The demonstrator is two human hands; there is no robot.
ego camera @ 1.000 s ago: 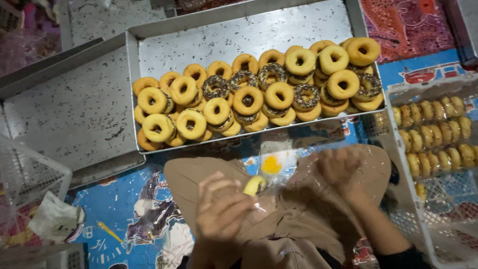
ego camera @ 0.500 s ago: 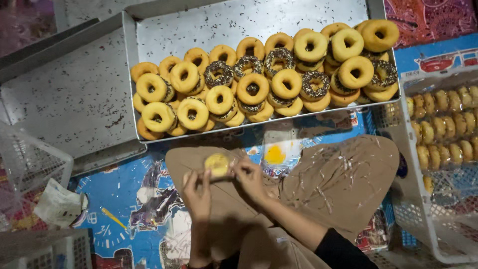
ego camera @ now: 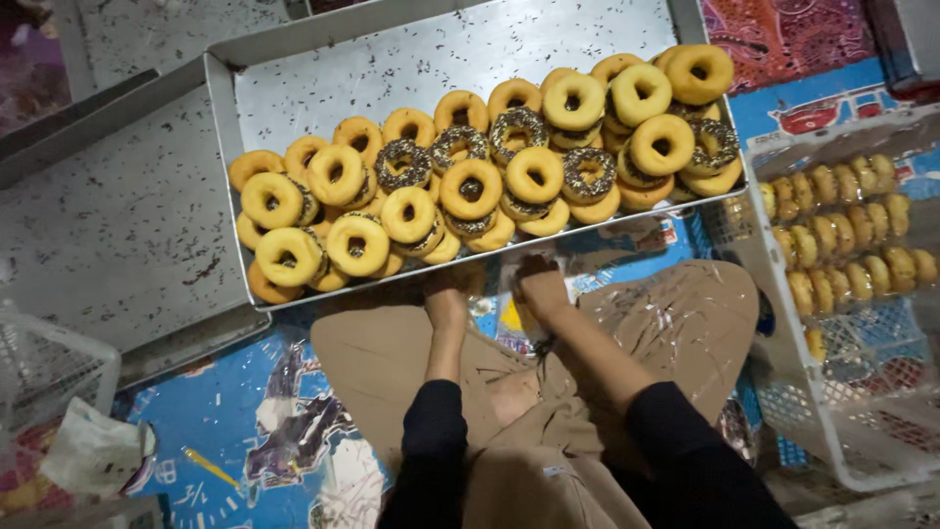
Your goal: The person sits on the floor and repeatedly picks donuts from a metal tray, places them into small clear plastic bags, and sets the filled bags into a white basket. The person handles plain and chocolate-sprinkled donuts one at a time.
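Even, fairly bright overhead light. The metal tray [ego camera: 294, 78] shows soft sheen without harsh glare. Hands cast a shadow at the tray's near edge. Doughnuts [ego camera: 470, 186] are sharp; frame corners darken slightly and lines bow outward.

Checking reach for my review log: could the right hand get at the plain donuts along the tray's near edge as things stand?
Probably yes. The right hand lies just short of the metal tray edge, and the plain donuts sit uncovered right behind that low rim; nothing stands between.
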